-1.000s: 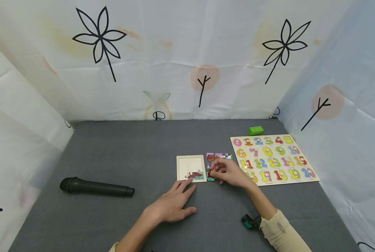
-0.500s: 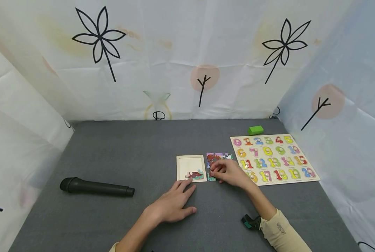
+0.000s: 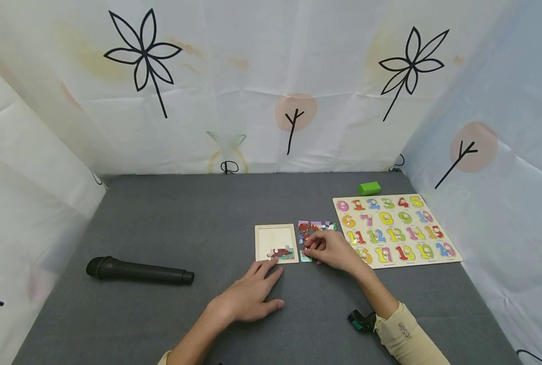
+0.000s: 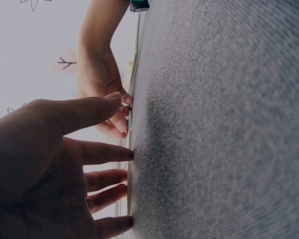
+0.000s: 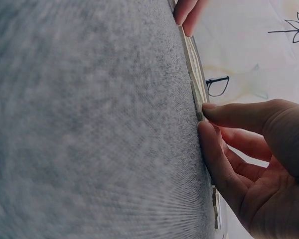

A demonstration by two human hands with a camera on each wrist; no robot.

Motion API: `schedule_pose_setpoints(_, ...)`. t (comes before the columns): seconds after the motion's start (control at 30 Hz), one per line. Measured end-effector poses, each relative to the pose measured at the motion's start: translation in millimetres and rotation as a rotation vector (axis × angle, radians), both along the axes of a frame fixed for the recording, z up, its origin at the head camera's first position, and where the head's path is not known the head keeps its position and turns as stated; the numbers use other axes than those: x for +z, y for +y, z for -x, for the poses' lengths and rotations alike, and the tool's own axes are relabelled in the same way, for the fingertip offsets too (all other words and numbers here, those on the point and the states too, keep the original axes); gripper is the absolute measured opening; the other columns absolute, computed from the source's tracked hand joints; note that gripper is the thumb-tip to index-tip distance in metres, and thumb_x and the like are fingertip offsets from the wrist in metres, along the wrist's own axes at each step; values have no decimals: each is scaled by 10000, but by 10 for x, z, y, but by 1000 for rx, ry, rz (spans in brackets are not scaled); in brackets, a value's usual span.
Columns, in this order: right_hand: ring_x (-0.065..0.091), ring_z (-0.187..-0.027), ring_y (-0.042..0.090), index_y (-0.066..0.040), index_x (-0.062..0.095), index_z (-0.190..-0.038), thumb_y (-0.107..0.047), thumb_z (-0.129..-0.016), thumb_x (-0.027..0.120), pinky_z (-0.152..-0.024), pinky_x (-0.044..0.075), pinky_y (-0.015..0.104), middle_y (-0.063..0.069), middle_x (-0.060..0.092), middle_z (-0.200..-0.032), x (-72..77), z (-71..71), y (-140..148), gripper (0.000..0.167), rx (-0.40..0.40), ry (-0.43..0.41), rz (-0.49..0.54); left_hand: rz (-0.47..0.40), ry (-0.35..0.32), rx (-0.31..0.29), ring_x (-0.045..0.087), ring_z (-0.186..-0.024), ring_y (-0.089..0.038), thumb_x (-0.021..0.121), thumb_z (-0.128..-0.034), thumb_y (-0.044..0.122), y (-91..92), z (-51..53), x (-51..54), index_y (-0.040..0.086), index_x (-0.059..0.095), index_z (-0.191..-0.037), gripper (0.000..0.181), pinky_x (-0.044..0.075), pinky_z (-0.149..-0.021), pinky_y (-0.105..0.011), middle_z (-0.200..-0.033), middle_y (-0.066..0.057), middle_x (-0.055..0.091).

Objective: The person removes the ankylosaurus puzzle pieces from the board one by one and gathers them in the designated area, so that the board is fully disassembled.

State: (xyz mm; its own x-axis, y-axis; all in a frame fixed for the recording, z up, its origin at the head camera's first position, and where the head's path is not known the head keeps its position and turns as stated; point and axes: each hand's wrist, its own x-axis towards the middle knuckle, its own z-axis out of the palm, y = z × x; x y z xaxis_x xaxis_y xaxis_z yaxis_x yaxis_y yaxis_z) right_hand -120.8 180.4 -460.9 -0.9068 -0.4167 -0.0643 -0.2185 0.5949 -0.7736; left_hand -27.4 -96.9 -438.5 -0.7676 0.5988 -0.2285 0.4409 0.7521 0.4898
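A small wooden puzzle tray (image 3: 273,233) lies mid-table, with joined picture pieces (image 3: 282,252) in its lower right corner. My left hand (image 3: 255,294) rests with spread fingers on the cloth, its fingertips at the tray's front edge. Just right of the tray, my right hand (image 3: 330,251) pinches a small puzzle piece (image 3: 306,255) between thumb and index finger, low at the table. In the right wrist view, thumb and finger of that hand (image 5: 259,154) meet at the piece's edge. Behind them lie more puzzle pieces (image 3: 309,226), partly covered by the hand.
A wooden number board (image 3: 396,230) lies to the right, with a green block (image 3: 369,188) behind it. On the left is a black microphone (image 3: 139,270). A dark strap-like device (image 3: 362,321) sits by the right sleeve. White printed cloth (image 3: 234,101) walls the grey table (image 3: 184,213).
The puzzle piece under my right fingers has shifted very slightly, and more of it shows. My left hand has stayed in place.
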Motion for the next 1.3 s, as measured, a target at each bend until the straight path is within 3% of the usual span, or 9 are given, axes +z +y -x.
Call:
schedule_pose_setpoints(0.53,709,-638,135,2,772,-1058,-101,-970,808,-598,624,295,96,747,-866,29,8,-18,140,32,-33,55,-1,6,4,366,-1600,-319,708,-1043,454,1,17,-4,88,500,-1623,716,512,-1155,-590,-1773,-96,324)
schedule_pose_setpoints(0.87,729,-647,177,24,770,-1106,-104,-990,786,-618,638,332,156,732,-906,115,40,-155,173,120,-66,132,15,-23,12,358,-1610,-310,690,-1053,472,-2,42,-5,103,485,-1637,720,516,-1151,-588,-1786,-69,298)
schedule_pose_setpoints(1.03,728,-638,232,18,765,-1130,-119,-1014,764,-607,621,334,190,749,-943,137,76,-241,180,164,-66,162,9,17,12,385,-1597,-310,695,-1052,456,-2,42,-5,81,490,-1630,720,527,-1138,-575,-1777,-73,313)
schedule_pose_setpoints(1.3,708,-663,173,20,771,-1132,-96,-1004,764,-604,567,253,191,770,-987,108,150,-405,173,199,-77,163,26,61,2,391,-1610,-299,683,-1058,464,24,26,12,74,490,-1630,719,518,-1162,-539,-1768,-73,341)
